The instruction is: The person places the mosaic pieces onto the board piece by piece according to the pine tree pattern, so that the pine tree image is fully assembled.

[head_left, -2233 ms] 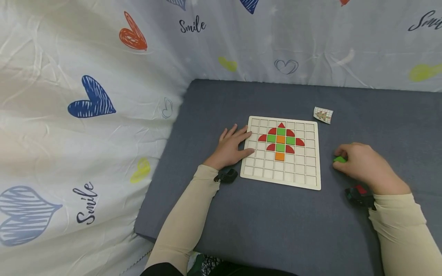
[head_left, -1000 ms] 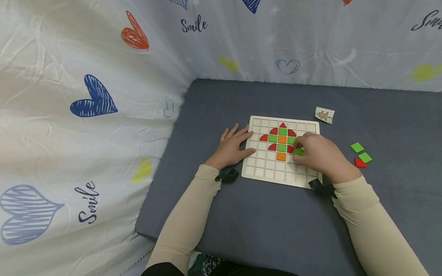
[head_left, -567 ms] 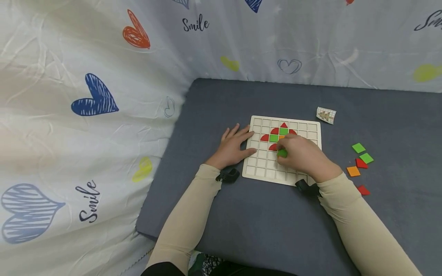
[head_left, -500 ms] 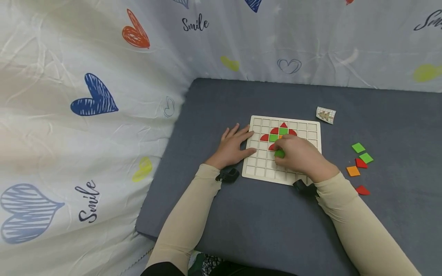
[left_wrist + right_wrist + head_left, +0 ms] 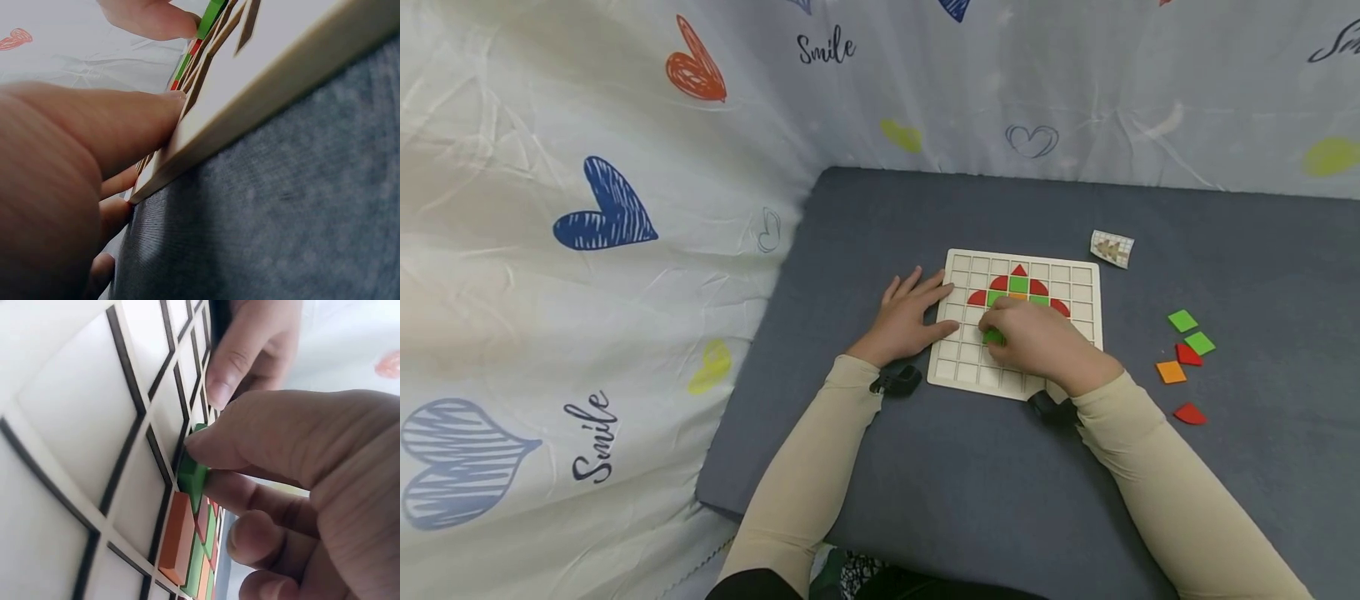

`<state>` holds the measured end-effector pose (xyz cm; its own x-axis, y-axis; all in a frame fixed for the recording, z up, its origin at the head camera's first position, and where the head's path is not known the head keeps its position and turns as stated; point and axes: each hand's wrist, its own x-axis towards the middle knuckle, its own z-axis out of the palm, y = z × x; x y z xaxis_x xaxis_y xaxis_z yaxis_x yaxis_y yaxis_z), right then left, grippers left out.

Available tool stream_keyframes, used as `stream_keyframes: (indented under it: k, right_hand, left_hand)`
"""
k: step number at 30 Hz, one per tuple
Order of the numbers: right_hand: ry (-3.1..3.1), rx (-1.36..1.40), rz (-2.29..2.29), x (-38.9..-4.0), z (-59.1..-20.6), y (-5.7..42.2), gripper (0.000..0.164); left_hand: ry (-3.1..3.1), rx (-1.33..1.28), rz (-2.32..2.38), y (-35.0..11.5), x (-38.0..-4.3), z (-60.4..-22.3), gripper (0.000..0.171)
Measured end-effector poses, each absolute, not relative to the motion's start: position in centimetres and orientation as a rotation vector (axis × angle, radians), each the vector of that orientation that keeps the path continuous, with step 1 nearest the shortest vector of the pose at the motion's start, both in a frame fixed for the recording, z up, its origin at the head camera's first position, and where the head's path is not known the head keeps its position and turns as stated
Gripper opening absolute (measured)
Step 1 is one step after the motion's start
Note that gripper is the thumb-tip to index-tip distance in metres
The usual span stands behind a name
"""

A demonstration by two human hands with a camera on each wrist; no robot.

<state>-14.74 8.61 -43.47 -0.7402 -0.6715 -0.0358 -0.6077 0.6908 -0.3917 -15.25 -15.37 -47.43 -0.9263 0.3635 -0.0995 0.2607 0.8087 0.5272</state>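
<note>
A pale wooden grid board (image 5: 958, 371) lies on the grey table, partly filled with red, green and orange tiles. My right hand (image 5: 1037, 342) pinches a green square tile (image 5: 993, 337) between thumb and fingers over the board's left middle cells. In the right wrist view this green tile (image 5: 192, 475) is right at the grid, beside an orange tile (image 5: 177, 537). My left hand (image 5: 904, 321) is spread, with its thumb and fingertips resting on the board's left edge. The right hand covers the lower part of the tile pattern in the head view.
Right of the board lie two green tiles (image 5: 1183, 321), a red tile (image 5: 1188, 354), an orange tile (image 5: 1171, 372) and another red tile (image 5: 1191, 414). A small picture card (image 5: 1112, 248) lies beyond the board's far right corner. A white printed curtain (image 5: 625, 333) borders the table.
My right hand has picked up the green tile from the table at right and carried it left across the board. The left hand has stayed at the board's left edge.
</note>
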Motion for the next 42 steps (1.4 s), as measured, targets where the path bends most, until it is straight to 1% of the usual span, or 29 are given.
stream_keyframes:
  k: [7,15,32,42]
  right_hand:
    - [2.719,-1.085,-0.573,-14.8,-43.6,9.1,0.016]
    - [2.702,-1.062,-0.581,-14.8,-43.4,9.4,0.014]
    - [2.726,-0.876,-0.617,-15.3,-41.8,12.3,0.025]
    - [2.776,-0.765,-0.575,-15.5,-41.8,15.1,0.026]
  left_hand:
    - [2.794,0.487,0.769,-15.3,-15.3,-47.3,0.07]
    - [2.79,0.478,0.786,-15.3,-15.2,-47.3,0.07]
    - [2.784,0.493,0.824,-15.3,-15.2,-47.5,0.071]
    - [2.788,0.487,0.828,-15.3,-15.1,-47.4,0.071]
